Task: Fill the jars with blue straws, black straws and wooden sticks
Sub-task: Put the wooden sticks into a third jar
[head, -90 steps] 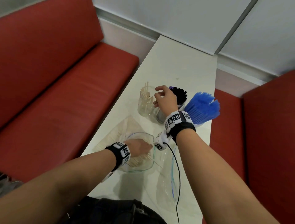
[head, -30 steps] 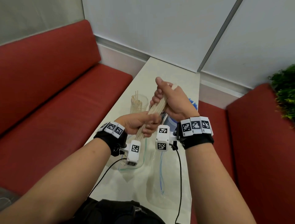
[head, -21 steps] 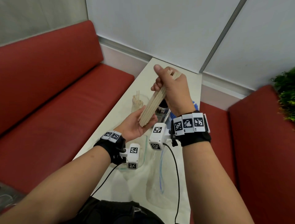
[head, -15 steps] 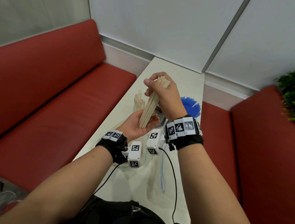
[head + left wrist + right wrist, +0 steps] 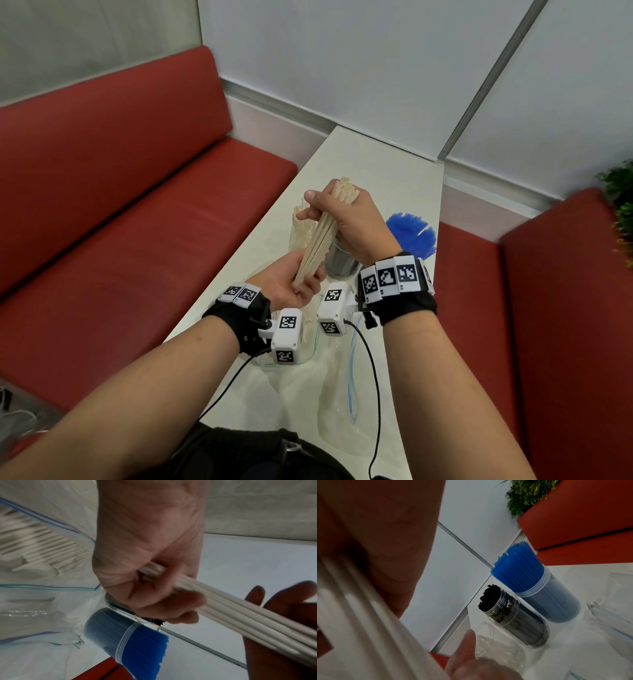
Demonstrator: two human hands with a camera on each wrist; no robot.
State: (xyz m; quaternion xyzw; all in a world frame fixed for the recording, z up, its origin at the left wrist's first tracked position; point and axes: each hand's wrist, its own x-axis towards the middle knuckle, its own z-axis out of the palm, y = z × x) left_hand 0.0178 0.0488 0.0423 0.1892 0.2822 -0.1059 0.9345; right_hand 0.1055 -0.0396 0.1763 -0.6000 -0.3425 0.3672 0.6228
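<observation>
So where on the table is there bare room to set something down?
The far end of the table, between the jars and the wall, is bare. The near half is crowded with clear bags, and the jar of blue straws, the black straw jar and the stick jar fill the middle.

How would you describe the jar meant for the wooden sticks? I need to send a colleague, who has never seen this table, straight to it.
On the white table between the red benches, three clear jars stand in a row. The sticks' jar is the end one nearest the left bench, beside the jar of black straws. Unlike its packed neighbours, it holds only a few pale sticks.
</observation>
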